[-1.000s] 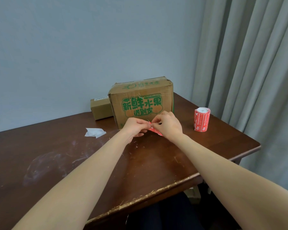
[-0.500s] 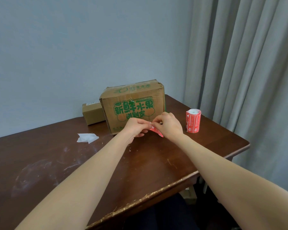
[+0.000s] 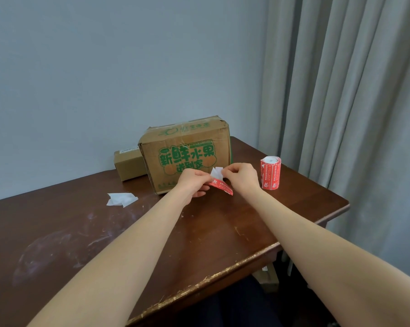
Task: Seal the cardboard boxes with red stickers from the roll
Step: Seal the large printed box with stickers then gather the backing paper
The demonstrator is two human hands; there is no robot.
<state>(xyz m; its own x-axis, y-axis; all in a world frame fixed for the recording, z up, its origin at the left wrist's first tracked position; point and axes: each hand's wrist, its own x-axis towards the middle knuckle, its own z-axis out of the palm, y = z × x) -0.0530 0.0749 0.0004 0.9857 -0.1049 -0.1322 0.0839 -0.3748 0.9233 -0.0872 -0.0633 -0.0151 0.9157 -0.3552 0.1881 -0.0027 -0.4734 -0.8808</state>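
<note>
Under the left hand (image 3: 192,182) and right hand (image 3: 244,178) lies a dark wooden table (image 3: 211,232), near edge chipped, with pale smears left of the left hand. Beyond both stands a plain blue-grey wall (image 3: 104,67). Grey pleated curtains (image 3: 352,114) hang right of the right hand.

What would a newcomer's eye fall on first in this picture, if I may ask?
First, the two hands meeting over the wooden table: the left hand holds a red sticker while the right hand pinches its white backing, partly peeled up. Just behind them stands a large cardboard box with bold green print, a smaller box at its left. The red sticker roll stands upright to the right, near the curtain.
</note>
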